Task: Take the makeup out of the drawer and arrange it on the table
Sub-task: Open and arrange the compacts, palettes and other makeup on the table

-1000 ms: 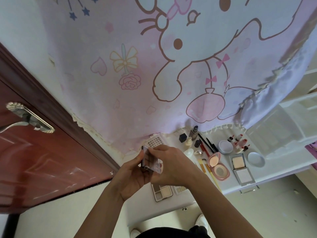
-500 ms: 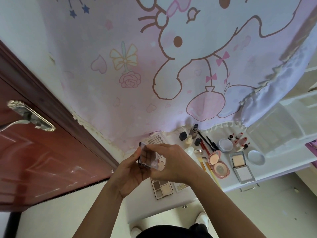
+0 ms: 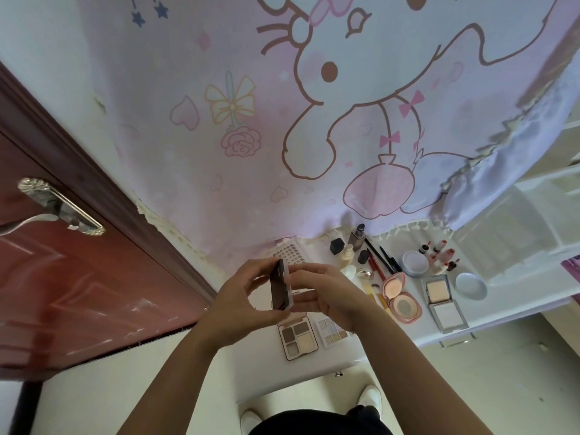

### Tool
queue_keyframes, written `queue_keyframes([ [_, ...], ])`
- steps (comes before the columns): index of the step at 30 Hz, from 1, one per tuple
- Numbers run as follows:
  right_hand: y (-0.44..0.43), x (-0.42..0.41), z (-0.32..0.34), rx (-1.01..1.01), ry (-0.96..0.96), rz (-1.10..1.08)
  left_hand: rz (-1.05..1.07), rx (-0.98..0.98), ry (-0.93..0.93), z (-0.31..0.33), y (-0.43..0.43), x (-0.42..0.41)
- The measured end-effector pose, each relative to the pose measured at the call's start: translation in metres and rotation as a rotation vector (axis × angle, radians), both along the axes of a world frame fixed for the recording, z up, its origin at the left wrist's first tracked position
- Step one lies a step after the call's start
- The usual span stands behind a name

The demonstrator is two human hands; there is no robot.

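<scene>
Eyeshadow palette (image 3: 281,285) turns from face-on to edge-on, long axis 12-to-6, between left hand (image 3: 240,306) and right hand (image 3: 329,296).

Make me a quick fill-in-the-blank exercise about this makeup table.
Counting the left hand and right hand, the number of hands gripping the thin palette is ___.
The open eyeshadow palette lying on the table shows ___ pans.
The round open compact is coloured ___.
The red-brown door is on the person's ___ side.
Missing words: two; four; pink; left.
</scene>
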State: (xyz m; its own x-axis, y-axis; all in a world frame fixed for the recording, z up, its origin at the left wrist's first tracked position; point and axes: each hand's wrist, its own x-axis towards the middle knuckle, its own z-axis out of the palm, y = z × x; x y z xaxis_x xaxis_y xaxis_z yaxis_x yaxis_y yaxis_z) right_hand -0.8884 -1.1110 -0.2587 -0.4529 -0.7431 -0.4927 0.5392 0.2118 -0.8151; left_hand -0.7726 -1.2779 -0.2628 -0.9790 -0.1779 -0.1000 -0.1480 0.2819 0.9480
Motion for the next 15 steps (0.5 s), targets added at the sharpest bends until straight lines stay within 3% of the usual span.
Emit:
queue_keyframes([
  [7,0.007,0.0,0.001,-0.018,-0.053,0.037,0.011,0.096,0.045,0.005,0.011,0.001],
  [15,0.016,-0.001,0.001,-0.126,-0.173,-0.092,0.136,0.491,0.08,0.01,0.011,0.003],
])
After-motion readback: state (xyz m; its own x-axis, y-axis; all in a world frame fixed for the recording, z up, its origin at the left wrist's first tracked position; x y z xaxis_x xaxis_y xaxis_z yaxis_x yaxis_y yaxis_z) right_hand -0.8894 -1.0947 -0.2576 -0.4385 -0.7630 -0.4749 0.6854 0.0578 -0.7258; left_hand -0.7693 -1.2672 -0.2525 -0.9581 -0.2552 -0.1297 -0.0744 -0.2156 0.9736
